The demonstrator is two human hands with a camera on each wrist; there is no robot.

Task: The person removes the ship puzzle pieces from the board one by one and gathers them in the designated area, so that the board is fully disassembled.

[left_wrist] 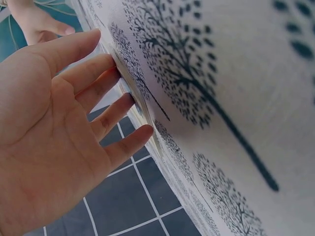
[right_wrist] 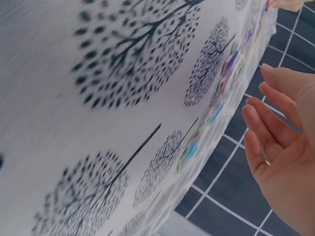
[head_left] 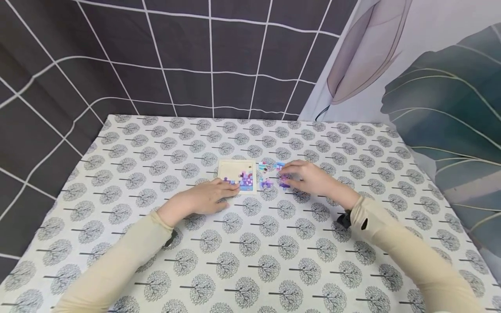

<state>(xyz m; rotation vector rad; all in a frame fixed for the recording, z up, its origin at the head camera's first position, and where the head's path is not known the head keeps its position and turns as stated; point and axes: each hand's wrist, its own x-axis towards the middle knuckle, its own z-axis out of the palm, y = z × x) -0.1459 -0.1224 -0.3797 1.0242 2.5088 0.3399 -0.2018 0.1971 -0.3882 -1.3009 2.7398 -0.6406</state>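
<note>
A cream, square puzzle tray lies near the middle of the table, with joined purple and blue jigsaw pieces across its lower part. My left hand reaches over the tray's lower left corner, and in the left wrist view its fingers are loosely spread at the tray's edge. To the right of the tray lie loose jigsaw pieces, purple, blue and striped. My right hand hovers over the rightmost ones, partly hiding them. In the right wrist view its fingers are gently bent, with nothing between them.
A white tablecloth with grey tree prints covers the table. Behind it hangs a dark curtain with a white grid. At the right hangs a pale curtain with large leaf shapes.
</note>
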